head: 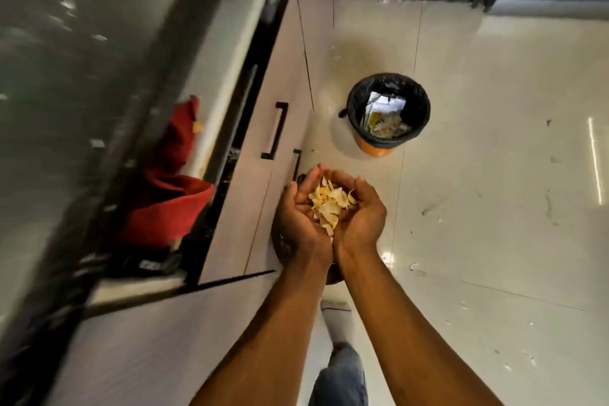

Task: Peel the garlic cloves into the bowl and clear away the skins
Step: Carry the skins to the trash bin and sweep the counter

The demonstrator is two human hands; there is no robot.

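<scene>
While your dark counter [66, 76] blurs past at left with a red cloth [171, 194] below it, your left hand [301, 211] and right hand [361, 208] press together, cupped around the garlic skins [329, 203], above the floor [494, 175], short of the black-lined bin [389, 112].

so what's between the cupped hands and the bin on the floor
In the head view, only bare floor tile lies between the skins and the bin.

My head camera looks steeply down past my forearms, close above the floor bin [389, 114] standing just ahead.
</scene>
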